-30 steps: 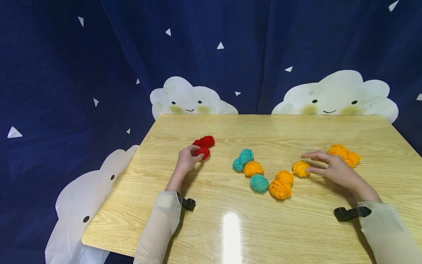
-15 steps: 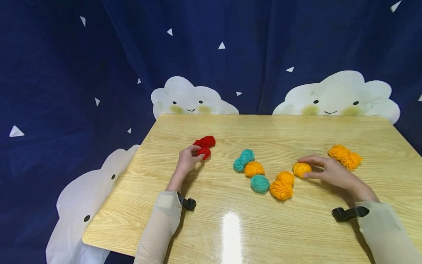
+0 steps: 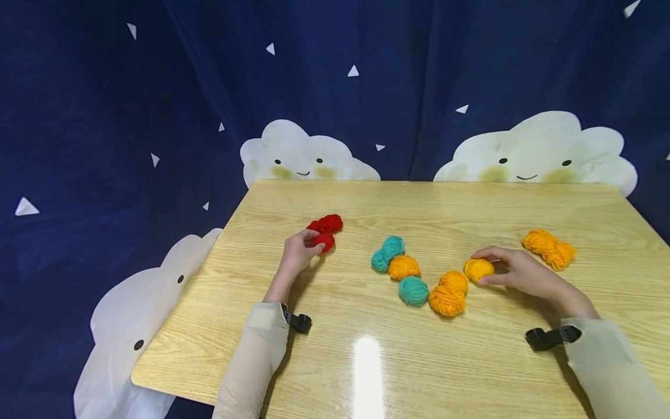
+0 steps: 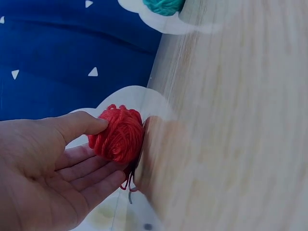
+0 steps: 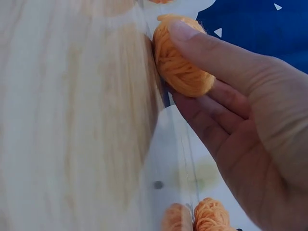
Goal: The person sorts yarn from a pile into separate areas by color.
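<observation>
My left hand (image 3: 297, 252) pinches a red yarn ball (image 3: 325, 241) on the table at the left. In the left wrist view the thumb presses on that ball (image 4: 117, 137), with the fingers behind it. More red yarn (image 3: 331, 223) lies just beyond. On the right, my right hand (image 3: 528, 275) pinches a yellow-orange yarn ball (image 3: 478, 270). The right wrist view has the thumb on top of this ball (image 5: 180, 62) and the fingers on its far side. Both balls appear to rest on the table.
Between the hands lies a chain of yarn balls: two teal ones (image 3: 387, 254), an orange one (image 3: 404, 267), another teal one (image 3: 413, 291) and an orange pair (image 3: 448, 294). Orange yarn bundles (image 3: 548, 249) lie behind the right hand. A cloud-print curtain (image 3: 408, 87) hangs behind the table (image 3: 324, 361).
My right hand has moved slightly left, and its thumb and fingers have come together around the yellow-orange yarn ball. The left hand stays in place at the red yarn ball.
</observation>
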Motion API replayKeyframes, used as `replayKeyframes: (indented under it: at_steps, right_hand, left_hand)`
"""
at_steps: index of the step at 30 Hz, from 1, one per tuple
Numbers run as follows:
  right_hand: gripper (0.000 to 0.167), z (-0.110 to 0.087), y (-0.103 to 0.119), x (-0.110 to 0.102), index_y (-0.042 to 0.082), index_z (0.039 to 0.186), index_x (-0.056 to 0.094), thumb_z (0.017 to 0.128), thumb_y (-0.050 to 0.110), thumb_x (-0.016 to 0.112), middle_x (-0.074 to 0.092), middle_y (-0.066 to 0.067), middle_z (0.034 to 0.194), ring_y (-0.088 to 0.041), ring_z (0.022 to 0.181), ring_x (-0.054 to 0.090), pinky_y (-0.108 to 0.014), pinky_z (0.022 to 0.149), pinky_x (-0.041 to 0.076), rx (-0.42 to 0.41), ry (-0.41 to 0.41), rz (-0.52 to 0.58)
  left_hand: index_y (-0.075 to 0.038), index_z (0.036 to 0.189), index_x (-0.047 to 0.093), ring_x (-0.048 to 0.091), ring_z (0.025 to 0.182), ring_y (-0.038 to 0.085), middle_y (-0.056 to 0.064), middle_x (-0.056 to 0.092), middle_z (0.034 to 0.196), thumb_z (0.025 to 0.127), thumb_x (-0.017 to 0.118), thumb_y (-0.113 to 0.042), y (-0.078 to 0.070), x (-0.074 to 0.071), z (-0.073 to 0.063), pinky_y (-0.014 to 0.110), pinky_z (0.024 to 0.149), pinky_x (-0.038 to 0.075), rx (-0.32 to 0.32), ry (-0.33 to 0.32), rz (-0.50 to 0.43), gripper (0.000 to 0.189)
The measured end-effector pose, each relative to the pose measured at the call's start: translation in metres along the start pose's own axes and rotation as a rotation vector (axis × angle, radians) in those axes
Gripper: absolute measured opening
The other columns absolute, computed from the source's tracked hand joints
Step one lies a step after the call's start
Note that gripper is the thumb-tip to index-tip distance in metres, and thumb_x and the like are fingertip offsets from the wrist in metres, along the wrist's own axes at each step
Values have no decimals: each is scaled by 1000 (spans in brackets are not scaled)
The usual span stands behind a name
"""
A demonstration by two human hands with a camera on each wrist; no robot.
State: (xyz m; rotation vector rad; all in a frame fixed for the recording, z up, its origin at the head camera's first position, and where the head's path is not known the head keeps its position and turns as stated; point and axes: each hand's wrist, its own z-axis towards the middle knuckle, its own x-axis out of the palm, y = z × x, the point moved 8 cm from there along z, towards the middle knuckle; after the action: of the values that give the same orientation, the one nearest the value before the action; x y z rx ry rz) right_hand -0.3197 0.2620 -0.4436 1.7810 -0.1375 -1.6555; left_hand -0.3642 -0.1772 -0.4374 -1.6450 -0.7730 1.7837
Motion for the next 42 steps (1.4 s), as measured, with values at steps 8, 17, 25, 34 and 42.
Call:
replayKeyframes:
  at_steps: [8,17,25,34,42]
  right_hand:
    - [47,-1,-3,-11,12,122,64,84,38,76,66,-15,122,13,97,51,-18,82,51,34,-108,34]
    - [43,-2,-11,-20,11,123,64,88,33,74,64,-10,123,23,93,44,-1,77,41,73,-185,146]
    - [47,-5,-15,-20,9,126,62,88,34,73,62,-16,125,22,91,45,-2,75,41,101,-181,156]
    - [48,-14,-23,-27,8,127,61,88,33,74,55,28,111,20,89,48,-4,74,43,97,-217,150]
    - [53,-26,-35,-38,3,125,61,86,36,75,64,-14,116,28,84,40,-4,68,39,150,-278,80]
  left_hand:
    - [0,123,63,63,113,30,17,65,126,90,70,-15,2,0,-2,40,97,53,-19,11,0,37]
    - [-1,122,63,63,114,31,17,65,126,90,71,-15,2,-1,-1,40,98,52,-23,7,-11,36]
    - [-1,123,63,63,115,31,17,65,127,90,71,-15,2,-2,-3,40,98,52,-28,12,-33,37]
    - [0,122,63,64,114,31,18,66,125,90,71,-15,4,-4,-2,41,98,53,-15,6,-30,37]
    - [0,121,64,64,114,31,18,66,125,89,71,-16,5,-5,-2,41,97,53,-11,2,-25,36]
